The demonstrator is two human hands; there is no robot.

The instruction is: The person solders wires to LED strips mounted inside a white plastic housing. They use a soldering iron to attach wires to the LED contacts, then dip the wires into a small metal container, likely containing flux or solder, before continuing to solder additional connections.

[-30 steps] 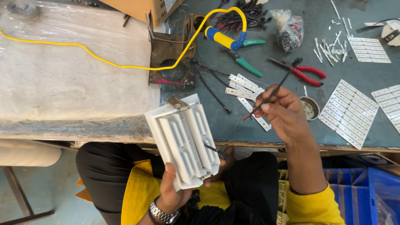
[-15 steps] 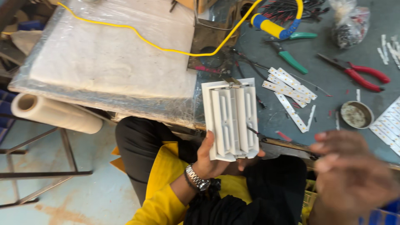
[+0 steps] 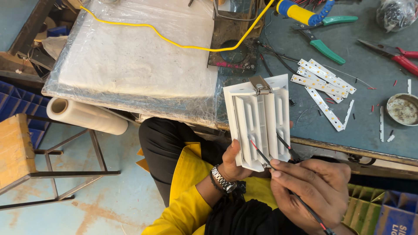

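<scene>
The white ribbed light housing point(image 3: 259, 122) stands tilted over the bench edge point(image 3: 348, 146), gripped from below in my left hand point(image 3: 233, 165). My right hand point(image 3: 311, 185) pinches a red-and-black wire point(image 3: 257, 150) against its lower end. LED strips point(image 3: 324, 82) lie just beyond.

Single head cam, looks steeply down, close on workbench point(image 3: 374, 126) edge.
</scene>
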